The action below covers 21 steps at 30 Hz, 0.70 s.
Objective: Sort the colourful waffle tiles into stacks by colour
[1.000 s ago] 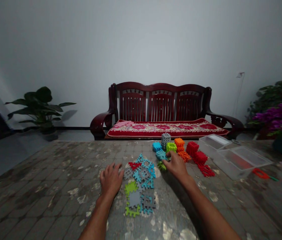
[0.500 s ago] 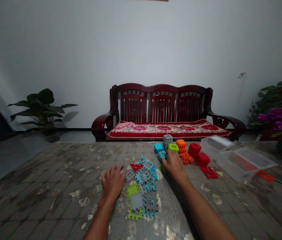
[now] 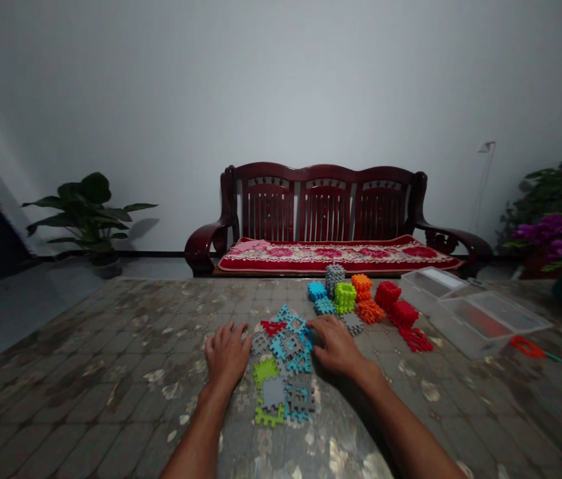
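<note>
Lower loose pieces: nearest you, at lower centre of the frame, a smooth gray tile (image 3: 273, 392) lay over a lime frame (image 3: 271, 420), with a dark gray grid (image 3: 300, 397) just right of it.
Left hand: your left hand (image 3: 227, 356) rested palm down left of the pile, fingers apart and loosely bent, with nothing visible in its grip; a light gray grid (image 3: 260, 342) lay just beside it.
Right hand: your right hand (image 3: 336, 346) had its fingers half curled at the pile's right edge, by the blue pieces (image 3: 300, 364); whether they pinched one, you could not have told from this view.
Handling: the pieces overlapped, so taking the topmost by two opposite edges probably suited you best; dragging one sideways could have caught its teeth on a neighbour.
Bracing: your left hand seemed well placed to steady the pile.
Upper loose pieces: a red triangle (image 3: 273, 327) lay on the pile's far side.
Stacks: right of centre, beyond your right hand, stood a lime stack (image 3: 345, 297), an orange stack (image 3: 362, 286), a red stack (image 3: 388, 295) and a gray stack (image 3: 335, 281).
Clear containers: at right on the counter (image 3: 161, 332), the nearer clear box (image 3: 467, 336) showed a reddish patch, inside or through its wall; the farther clear container (image 3: 430, 285) showed a pale rectangle, its nature unclear.
</note>
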Each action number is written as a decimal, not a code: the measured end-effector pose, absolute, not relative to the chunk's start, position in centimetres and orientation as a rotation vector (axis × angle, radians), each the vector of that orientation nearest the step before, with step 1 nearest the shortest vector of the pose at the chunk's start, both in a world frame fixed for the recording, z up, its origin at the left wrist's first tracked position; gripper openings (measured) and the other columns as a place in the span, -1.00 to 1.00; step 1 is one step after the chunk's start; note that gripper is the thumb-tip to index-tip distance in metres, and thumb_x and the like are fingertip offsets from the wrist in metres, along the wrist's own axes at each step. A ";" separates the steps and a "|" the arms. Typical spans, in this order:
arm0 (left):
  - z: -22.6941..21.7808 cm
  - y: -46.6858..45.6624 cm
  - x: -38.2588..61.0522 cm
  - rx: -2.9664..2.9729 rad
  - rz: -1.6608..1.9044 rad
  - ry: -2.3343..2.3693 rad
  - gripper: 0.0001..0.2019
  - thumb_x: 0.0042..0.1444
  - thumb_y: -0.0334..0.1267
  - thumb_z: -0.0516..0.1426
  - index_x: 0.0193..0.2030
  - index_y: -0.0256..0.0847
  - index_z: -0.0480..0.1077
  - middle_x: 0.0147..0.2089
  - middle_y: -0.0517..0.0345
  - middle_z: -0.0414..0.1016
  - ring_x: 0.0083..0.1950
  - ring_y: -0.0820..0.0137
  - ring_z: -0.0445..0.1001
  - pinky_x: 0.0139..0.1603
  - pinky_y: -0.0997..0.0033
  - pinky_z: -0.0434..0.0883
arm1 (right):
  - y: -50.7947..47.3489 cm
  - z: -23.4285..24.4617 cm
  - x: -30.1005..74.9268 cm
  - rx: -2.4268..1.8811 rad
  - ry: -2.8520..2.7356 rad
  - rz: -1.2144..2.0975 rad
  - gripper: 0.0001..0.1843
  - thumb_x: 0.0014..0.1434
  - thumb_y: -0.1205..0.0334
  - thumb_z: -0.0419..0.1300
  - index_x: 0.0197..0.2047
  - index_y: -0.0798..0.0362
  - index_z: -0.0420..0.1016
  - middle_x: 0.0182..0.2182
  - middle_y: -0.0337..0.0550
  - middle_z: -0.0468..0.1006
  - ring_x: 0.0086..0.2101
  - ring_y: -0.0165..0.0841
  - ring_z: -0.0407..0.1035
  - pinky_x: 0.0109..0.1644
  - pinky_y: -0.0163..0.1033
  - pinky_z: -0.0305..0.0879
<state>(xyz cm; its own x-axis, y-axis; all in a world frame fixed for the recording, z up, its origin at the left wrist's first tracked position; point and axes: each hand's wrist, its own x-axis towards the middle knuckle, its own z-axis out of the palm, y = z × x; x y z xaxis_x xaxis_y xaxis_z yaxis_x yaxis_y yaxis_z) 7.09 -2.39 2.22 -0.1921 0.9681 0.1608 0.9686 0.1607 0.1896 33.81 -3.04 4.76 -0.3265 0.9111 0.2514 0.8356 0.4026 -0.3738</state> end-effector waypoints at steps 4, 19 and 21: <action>2.3 -2.4 7.1 -1.995 -0.380 -2.397 -0.58 0.35 -0.12 -0.02 0.27 -0.02 0.43 0.41 -0.01 0.34 0.45 0.10 0.21 0.44 -0.04 0.07 | -4.2 5.2 33.3 -1.524 -2.270 0.293 -0.56 0.03 0.38 0.17 0.00 -0.02 0.58 -0.07 -0.13 0.60 0.04 -0.20 0.33 0.16 -0.19 0.11; 2.1 -2.4 7.1 -1.984 -0.417 -2.405 -0.57 0.35 -0.11 -0.03 0.27 -0.01 0.43 0.40 0.00 0.35 0.43 0.12 0.22 0.44 -0.02 0.05 | -5.5 6.2 32.9 -1.576 -2.368 0.281 -0.58 -0.04 0.45 0.17 -0.09 0.02 0.57 -0.08 -0.07 0.53 -0.02 -0.19 0.33 0.06 -0.19 0.15; 2.0 -2.4 7.1 -1.989 -0.424 -2.398 -0.56 0.35 -0.12 -0.03 0.27 -0.01 0.43 0.40 -0.02 0.35 0.43 0.12 0.22 0.44 -0.02 0.05 | -5.5 6.1 32.5 -1.543 -2.316 0.264 -0.55 -0.03 0.48 0.13 -0.07 0.03 0.57 -0.05 -0.07 0.55 0.01 -0.19 0.32 0.10 -0.18 0.15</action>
<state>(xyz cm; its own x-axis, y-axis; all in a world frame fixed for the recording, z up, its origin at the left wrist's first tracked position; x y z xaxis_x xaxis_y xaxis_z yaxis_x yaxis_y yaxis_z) 7.11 -2.35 2.03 -0.1997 0.9653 0.1684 0.9644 0.1633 0.2078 32.48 -5.52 6.13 -0.3495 0.9196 0.1794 0.8555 0.3913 -0.3390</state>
